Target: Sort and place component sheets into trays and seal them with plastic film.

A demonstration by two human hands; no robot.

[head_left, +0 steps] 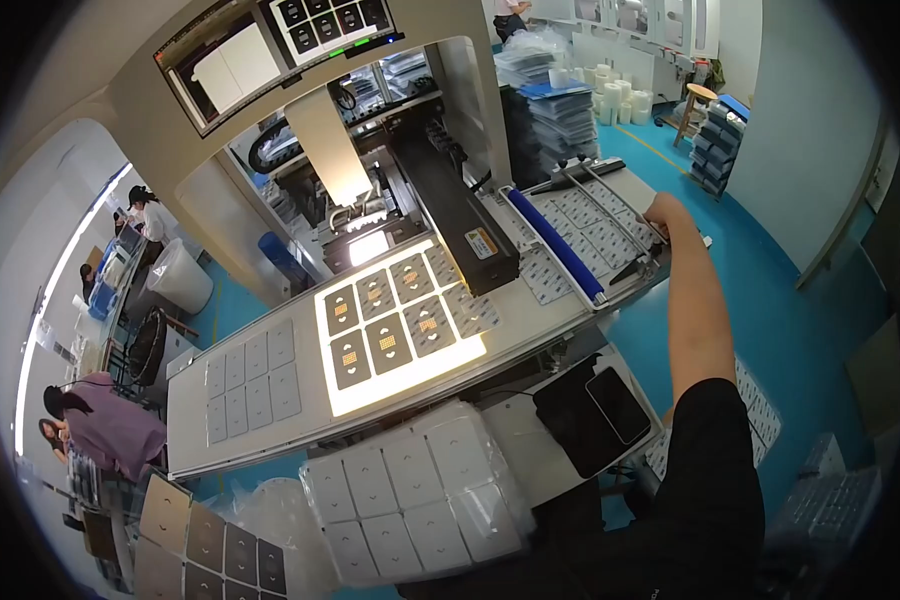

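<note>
My right hand [667,212] is at the metal rods [620,200] by the tabletop's [190,420] right edge; I can't tell whether its fingers grip. Beneath the rods lies the patterned sheet [582,222]; I'd keep it flat, square to the blue roller [555,245].

The right arm [697,300] was extended far forward, bared below a short black sleeve [715,450]; the right hand [667,213] was angled leftward, its fingers partly hidden.
</note>
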